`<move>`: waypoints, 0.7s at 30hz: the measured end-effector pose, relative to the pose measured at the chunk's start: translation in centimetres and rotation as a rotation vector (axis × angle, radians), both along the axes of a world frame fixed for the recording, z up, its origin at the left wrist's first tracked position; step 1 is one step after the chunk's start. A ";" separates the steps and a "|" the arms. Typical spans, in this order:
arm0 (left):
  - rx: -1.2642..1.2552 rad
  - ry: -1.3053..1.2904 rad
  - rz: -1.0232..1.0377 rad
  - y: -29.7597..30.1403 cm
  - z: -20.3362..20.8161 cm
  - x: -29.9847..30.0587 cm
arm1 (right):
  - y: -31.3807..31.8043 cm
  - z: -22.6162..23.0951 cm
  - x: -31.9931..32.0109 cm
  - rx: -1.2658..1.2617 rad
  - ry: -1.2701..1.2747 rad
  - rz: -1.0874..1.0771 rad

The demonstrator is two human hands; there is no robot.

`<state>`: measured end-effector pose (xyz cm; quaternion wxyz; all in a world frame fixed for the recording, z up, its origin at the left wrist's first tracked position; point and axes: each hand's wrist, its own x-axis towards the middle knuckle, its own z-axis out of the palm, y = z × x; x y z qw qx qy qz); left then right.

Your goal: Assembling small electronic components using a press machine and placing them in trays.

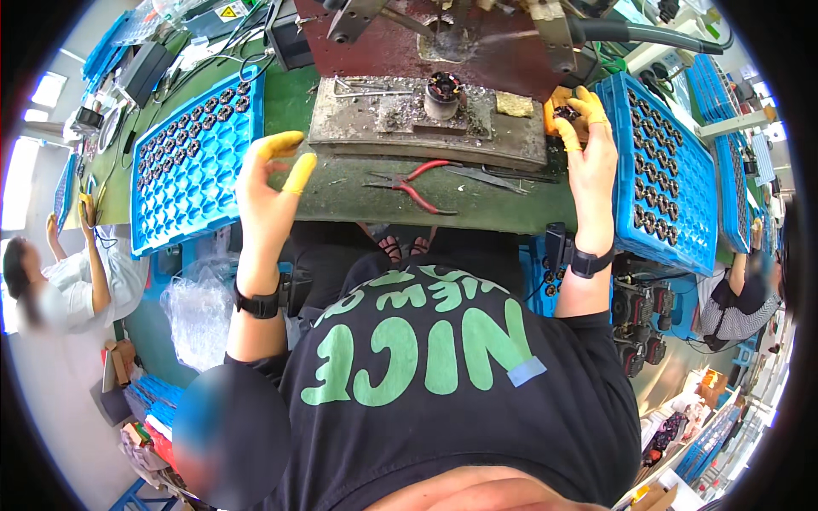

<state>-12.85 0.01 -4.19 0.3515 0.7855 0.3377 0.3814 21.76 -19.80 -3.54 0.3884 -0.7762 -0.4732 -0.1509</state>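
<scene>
Hands (269, 183) apart; the right (590, 136) holds a dark part (566, 112), axis unclear.

That person (460, 426) wears the camera on the head, close above the black shirt (426, 366). It faces down and forward, over the near edge of the desk (332, 194), onto the left hand (269, 183) and right hand (590, 146). It sees wide, bending straight lines near its rim.

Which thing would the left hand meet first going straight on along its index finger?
Likely the left end of the grey-brown machine base, ahead and to the right of the left hand; depth is unclear, so it might pass above.
</scene>
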 end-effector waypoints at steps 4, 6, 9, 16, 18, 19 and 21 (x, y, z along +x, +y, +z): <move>0.029 -0.081 0.011 -0.7 0.8 -1.4 | -0.2 0.3 0.1 -0.010 -0.018 0.029; 0.028 -0.077 -0.022 -1.8 2.0 -1.0 | -0.4 0.4 -0.5 0.028 -0.021 0.027; 0.023 -0.037 -0.136 -3.7 4.3 0.5 | -0.8 1.5 -4.4 0.092 0.161 0.097; -0.036 -0.084 -0.475 -6.6 5.6 5.4 | 0.6 4.4 -11.7 0.143 0.048 0.551; -0.155 -0.088 -0.550 -6.9 5.4 5.7 | 0.9 4.5 -12.5 0.194 0.008 0.595; -0.207 -0.106 -0.552 -7.1 5.2 5.8 | 0.8 4.3 -12.5 0.190 -0.009 0.566; -0.266 -0.129 -0.548 -7.2 5.0 5.8 | 0.7 3.7 -12.9 0.212 0.119 0.564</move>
